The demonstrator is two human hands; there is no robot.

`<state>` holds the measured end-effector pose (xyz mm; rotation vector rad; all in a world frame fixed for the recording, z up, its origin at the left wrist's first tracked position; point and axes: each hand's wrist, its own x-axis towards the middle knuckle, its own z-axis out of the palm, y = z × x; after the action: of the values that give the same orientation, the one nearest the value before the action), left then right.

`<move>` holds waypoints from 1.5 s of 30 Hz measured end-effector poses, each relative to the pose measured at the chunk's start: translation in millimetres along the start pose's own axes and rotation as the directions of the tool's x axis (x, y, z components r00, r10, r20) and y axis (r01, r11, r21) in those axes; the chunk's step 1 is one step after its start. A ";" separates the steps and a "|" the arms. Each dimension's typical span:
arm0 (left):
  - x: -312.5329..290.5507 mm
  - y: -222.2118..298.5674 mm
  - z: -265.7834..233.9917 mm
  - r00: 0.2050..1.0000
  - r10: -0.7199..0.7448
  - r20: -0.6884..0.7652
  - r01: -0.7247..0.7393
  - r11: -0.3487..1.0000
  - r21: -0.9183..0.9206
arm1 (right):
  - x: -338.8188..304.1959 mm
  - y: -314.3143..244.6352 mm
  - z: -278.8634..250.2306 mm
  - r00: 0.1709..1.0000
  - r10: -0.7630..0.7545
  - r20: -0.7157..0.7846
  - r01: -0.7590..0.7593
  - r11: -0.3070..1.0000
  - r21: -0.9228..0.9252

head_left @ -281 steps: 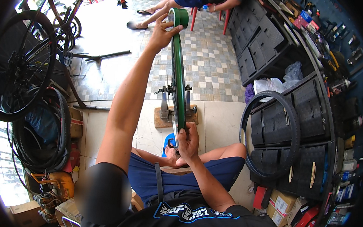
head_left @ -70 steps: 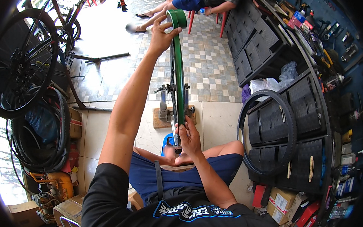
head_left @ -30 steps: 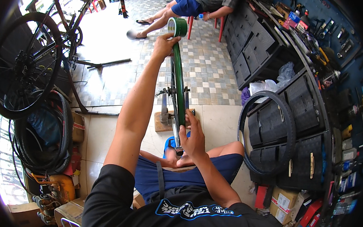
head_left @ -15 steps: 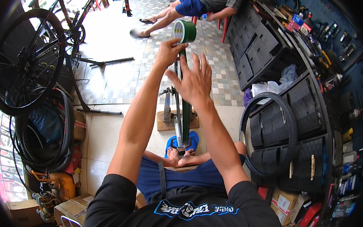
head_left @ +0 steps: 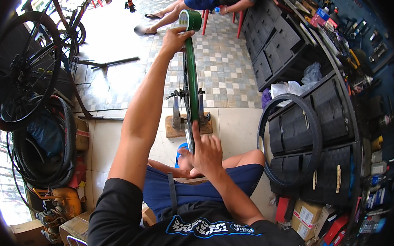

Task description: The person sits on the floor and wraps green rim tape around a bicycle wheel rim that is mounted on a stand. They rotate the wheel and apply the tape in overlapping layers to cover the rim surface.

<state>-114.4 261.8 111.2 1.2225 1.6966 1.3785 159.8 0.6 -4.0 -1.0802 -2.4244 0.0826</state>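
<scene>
A bicycle wheel rim stands upright in front of me, seen nearly edge-on, with green tape (head_left: 191, 73) along its outer face. At its far top, my left hand (head_left: 174, 41) grips a roll of green tape (head_left: 193, 21), thumb and fingers at the roll's lower edge. The strip runs from the roll down over the rim. My right hand (head_left: 207, 154) is at the near side of the rim. Its index finger is stretched out against the taped face, its thumb is apart and the other fingers are loosely bent, holding nothing. A metal wheel stand (head_left: 176, 115) supports the wheel.
The stand's wooden base (head_left: 205, 127) rests on the floor. A loose tyre (head_left: 318, 144) leans against dark drawers at right. Bicycles and hanging tyres (head_left: 71, 147) crowd the left. Another person's legs (head_left: 170, 14) stretch out at the far side. Cardboard boxes (head_left: 306, 217) stand near right.
My right hand has moved from near the tape roll down the rim toward me, its index finger now on the tape. My left hand stays on the roll; the view has shifted slightly.
</scene>
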 end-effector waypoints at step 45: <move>-213.9 28.3 -1.2 0.913 0.319 0.255 -0.190 0.885 -0.425 | 99.8 24.0 8.2 0.967 0.231 0.104 -0.164 0.256 0.953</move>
<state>-27.8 64.5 121.3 1.3763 0.9984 1.4892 115.3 89.5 23.1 -0.6934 -1.5542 1.4156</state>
